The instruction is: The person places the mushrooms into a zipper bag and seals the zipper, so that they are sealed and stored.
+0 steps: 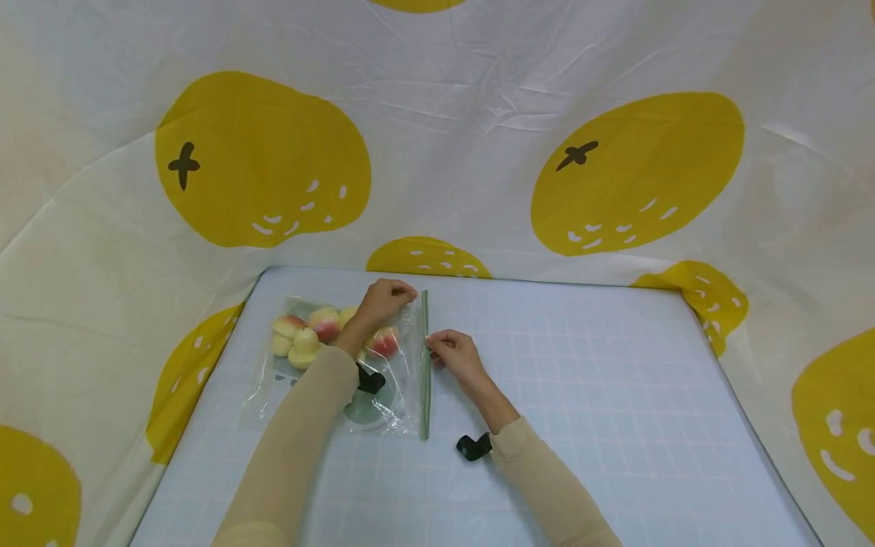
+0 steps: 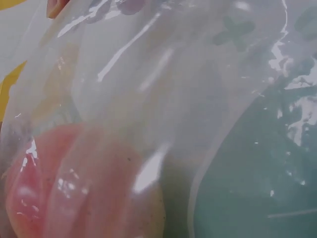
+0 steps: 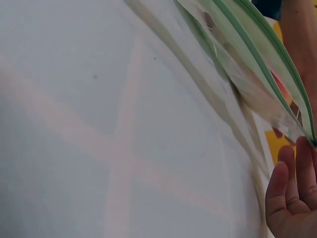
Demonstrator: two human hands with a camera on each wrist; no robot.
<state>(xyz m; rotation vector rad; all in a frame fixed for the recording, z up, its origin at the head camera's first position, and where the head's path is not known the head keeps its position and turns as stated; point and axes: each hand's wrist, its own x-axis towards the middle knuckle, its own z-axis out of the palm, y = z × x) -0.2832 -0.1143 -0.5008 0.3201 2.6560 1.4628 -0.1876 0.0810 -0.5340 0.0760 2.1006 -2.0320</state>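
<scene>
A clear zip bag [image 1: 403, 410] lies on the table with several peaches [image 1: 384, 342] and a yellow pear-shaped fruit [image 1: 304, 346] inside. Its green zip strip [image 1: 426, 395] runs along the right side. My left hand [image 1: 383, 300] reaches over the bag and pinches its film near the far end of the mouth. At the strip's middle, my right hand [image 1: 456, 353] pinches the green edge between thumb and fingertips. In the right wrist view, two green zip bands [image 3: 267, 69] bow apart and meet at my right fingertips. A peach [image 2: 99, 188] shows through the film in the left wrist view.
A pale blue checked table [image 1: 581, 403] extends to the right of the bag. Behind it hangs a white cloth [image 1: 444, 152] with large yellow fruit prints. Black wrist cameras [image 1: 472, 448] sit on both forearms.
</scene>
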